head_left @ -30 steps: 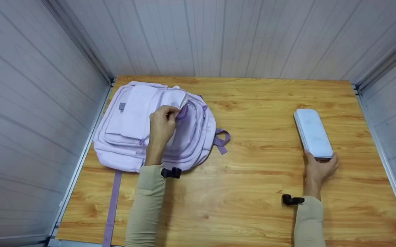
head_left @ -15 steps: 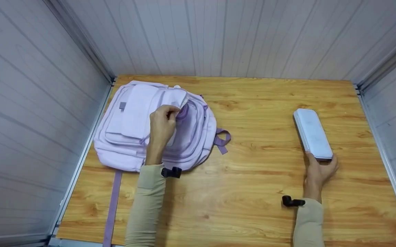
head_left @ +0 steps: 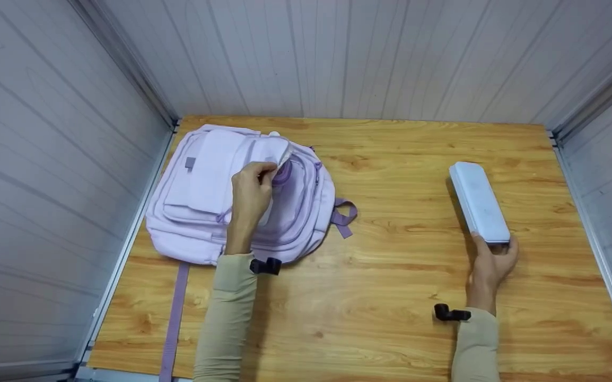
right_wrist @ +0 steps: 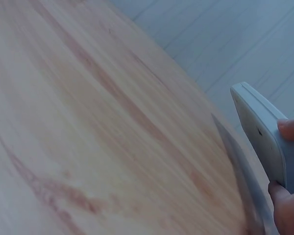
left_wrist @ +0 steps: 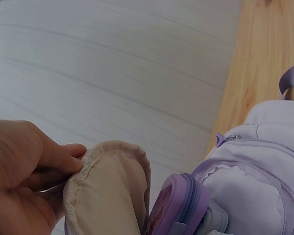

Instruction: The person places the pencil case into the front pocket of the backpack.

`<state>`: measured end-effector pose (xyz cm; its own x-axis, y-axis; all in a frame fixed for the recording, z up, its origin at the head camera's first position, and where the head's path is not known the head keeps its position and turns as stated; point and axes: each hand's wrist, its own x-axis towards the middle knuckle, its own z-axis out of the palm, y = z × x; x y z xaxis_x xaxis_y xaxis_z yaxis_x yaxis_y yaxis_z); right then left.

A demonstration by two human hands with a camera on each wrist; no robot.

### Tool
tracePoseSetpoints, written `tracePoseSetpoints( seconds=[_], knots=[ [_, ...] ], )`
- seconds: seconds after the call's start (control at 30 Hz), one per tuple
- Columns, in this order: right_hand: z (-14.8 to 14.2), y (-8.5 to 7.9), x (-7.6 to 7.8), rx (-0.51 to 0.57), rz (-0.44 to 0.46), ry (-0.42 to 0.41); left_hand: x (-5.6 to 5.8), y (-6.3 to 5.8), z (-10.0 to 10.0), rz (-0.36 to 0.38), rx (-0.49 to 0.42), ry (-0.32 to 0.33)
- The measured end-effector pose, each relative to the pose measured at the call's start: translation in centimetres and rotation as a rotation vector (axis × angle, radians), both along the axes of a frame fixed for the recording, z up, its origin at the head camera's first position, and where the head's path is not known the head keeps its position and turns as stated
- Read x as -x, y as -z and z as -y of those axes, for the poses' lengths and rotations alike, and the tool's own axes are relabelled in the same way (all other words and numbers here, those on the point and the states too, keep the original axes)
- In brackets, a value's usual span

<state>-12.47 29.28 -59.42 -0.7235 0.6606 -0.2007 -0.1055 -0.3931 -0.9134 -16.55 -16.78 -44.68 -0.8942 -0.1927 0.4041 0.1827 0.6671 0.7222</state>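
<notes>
A lilac backpack (head_left: 202,183) lies on the left of the table with its front compartment open. My left hand (head_left: 250,193) pinches the edge of the opened panel, whose beige lining (left_wrist: 110,191) shows in the left wrist view. Inside the opening sits a purple zippered case (left_wrist: 186,200), with a greyish item (left_wrist: 215,218) partly hidden beside it. On the right, my right hand (head_left: 491,268) grips the near end of a pale, oblong hard case (head_left: 480,201), thumb on one side and fingers on the other. The right wrist view shows this case tilted above the wood, its shadow apart from it.
The wooden table (head_left: 391,265) is enclosed by pale panels (head_left: 316,58) at the back and both sides. A purple strap (head_left: 174,318) runs from the backpack to the front edge. A purple loop (head_left: 344,215) lies at its right side.
The pale case has risen from the table and shifted slightly left and away from me with my right hand. My left hand keeps its place on the backpack's panel edge.
</notes>
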Motion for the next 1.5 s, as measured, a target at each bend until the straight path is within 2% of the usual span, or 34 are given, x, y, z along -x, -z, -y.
tracePoseSetpoints(
  seconds=[0.1,0.37,0.63,0.87,1.33,1.5],
  knots=[
    [0.3,-0.2,0.0,0.016,-0.034,-0.007,0.0,0.0,0.0,-0.008,0.005,0.0],
    [1.1,-0.8,0.2,0.018,-0.046,-0.049,0.0,-0.2,0.0,-0.017,0.011,0.011],
    [2.0,-1.1,0.3,-0.055,-0.062,-0.09,-0.1,-0.3,0.1,0.018,0.015,0.016],
    [3.2,-1.2,0.2,-0.099,-0.097,-0.169,-0.2,-0.4,0.2,0.02,0.019,0.009],
    [5.8,-1.9,0.2,-0.085,-0.14,-0.296,-0.1,-0.3,0.2,-0.004,0.031,-0.005],
    [6.9,-2.0,0.2,-0.134,-0.156,-0.36,0.0,-0.3,0.2,-0.009,0.038,-0.009]
  ],
)
